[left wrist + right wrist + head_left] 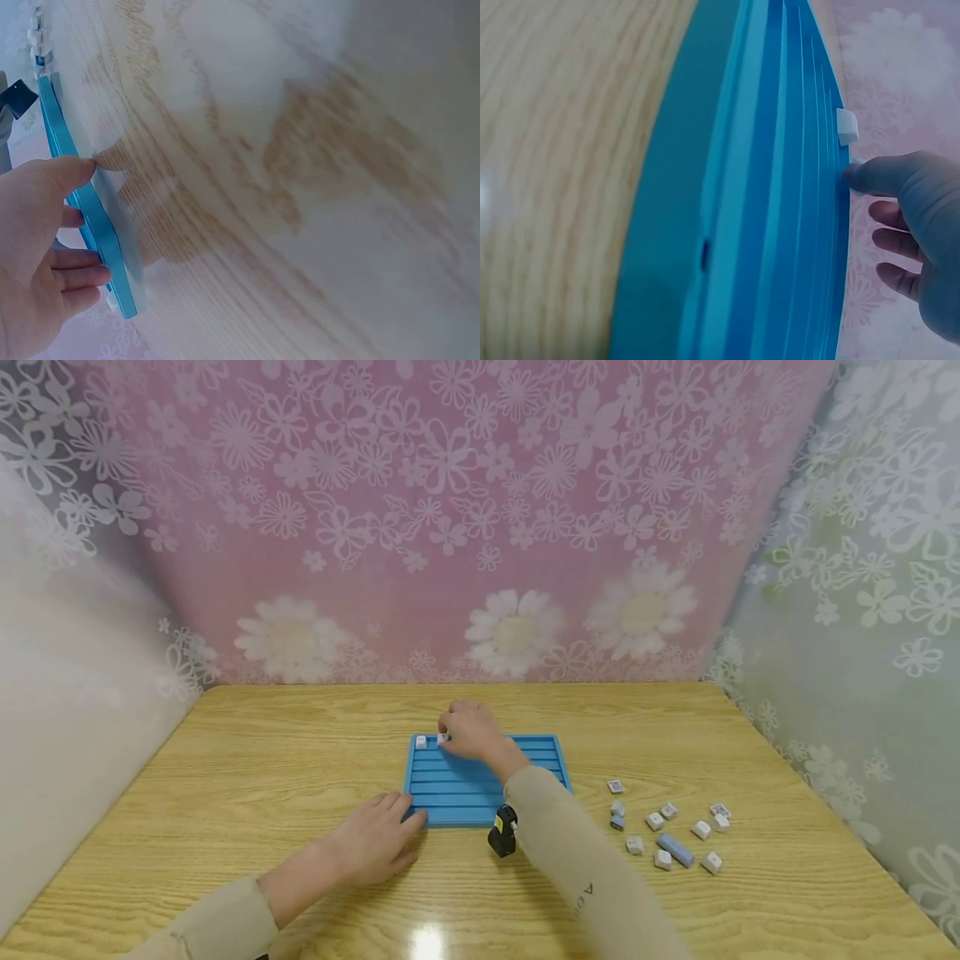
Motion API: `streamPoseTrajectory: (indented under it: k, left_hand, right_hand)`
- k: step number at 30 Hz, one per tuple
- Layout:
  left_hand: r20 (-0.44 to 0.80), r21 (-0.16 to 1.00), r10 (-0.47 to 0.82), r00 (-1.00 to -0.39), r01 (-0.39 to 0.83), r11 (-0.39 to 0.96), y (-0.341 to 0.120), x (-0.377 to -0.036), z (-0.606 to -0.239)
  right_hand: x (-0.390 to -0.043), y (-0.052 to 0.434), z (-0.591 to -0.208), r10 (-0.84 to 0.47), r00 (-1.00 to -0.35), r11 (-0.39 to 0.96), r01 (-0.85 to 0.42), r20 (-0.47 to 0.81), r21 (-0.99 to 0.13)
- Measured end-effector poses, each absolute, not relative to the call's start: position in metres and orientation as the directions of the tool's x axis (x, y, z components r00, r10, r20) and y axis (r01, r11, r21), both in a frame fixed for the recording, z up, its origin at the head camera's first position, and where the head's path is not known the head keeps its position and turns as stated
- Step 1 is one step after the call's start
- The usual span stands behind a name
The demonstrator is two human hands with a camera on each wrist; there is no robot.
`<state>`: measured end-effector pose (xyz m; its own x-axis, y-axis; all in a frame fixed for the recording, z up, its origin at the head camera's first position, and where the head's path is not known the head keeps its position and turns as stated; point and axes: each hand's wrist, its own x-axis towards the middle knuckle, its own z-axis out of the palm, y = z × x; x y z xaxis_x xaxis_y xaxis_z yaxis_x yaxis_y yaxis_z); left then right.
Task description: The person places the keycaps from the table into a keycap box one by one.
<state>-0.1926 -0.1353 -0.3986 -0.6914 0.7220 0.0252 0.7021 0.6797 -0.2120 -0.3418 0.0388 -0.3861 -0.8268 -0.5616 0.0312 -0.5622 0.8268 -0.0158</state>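
While the blue tray point(457, 818) is lying with its long axis running left to right, the right hand point(474, 732) is crossing above it and pinching a white keycap point(442, 739) at the far row, just right of another keycap point(421, 742). Being much farther from that row, the left hand point(372, 839) is resting, fingers relaxed and touching, at the tray's near left corner; loose keycaps point(655, 821) are lying on the right, nearer the right arm.

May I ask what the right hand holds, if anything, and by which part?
The right hand pinches a white keycap; exactly by which part cannot be told.
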Motion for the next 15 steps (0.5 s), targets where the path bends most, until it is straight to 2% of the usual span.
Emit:
streamPoseTrajectory:
  k: [7, 15]
  left_hand:
    - [0.029, -0.214, 0.727, -0.686, 0.706, 0.675, -0.1354, -0.1920, -0.3995]
    - [0.044, -0.223, 0.730, -0.682, 0.706, 0.673, -0.1367, -0.1932, -0.4005]
  right_hand:
    - [-0.3402, 0.0360, -0.3886, -0.537, -0.843, 0.843, -0.536, -0.014, -0.038]
    - [-0.3431, 0.0367, -0.3914, -0.533, -0.846, 0.843, -0.531, -0.005, -0.082]
